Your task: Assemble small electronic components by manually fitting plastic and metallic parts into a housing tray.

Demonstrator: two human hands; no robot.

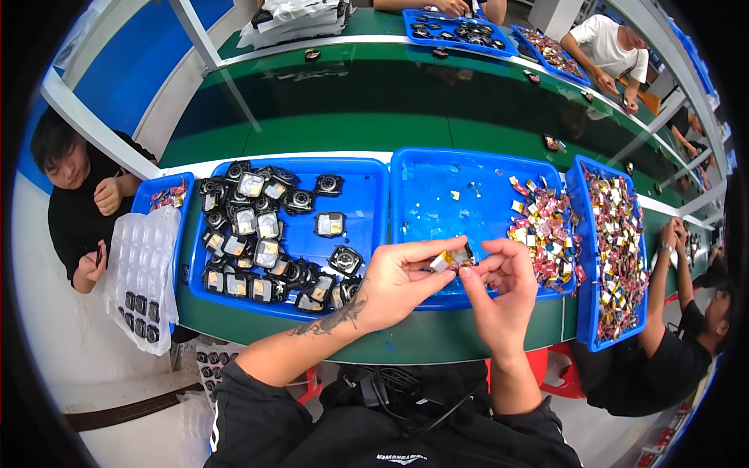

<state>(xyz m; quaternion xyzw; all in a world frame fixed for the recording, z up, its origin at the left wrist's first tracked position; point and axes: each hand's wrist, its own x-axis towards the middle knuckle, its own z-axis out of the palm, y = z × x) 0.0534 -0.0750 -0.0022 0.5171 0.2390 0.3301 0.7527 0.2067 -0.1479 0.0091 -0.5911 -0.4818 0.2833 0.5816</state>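
Above the front edge of the middle blue tray, my two hands meet over one small part, which has a whitish block with yellow on it and a dark piece beside it. My left hand pinches it between thumb and fingers. The fingertips of my right hand close on its other side; they cover much of it, so its exact kind is hidden. Inside that tray, a heap of small battery pieces with reddish wires lies to the right. Left of it, another blue tray holds black watch cases, many piled together.
A narrow blue tray full of wired pieces stands at right. Clear plastic trays with black cases sit at left, near a seated person. Beyond runs a green conveyor belt with scattered parts. Metal frame posts rise there; other people work around.
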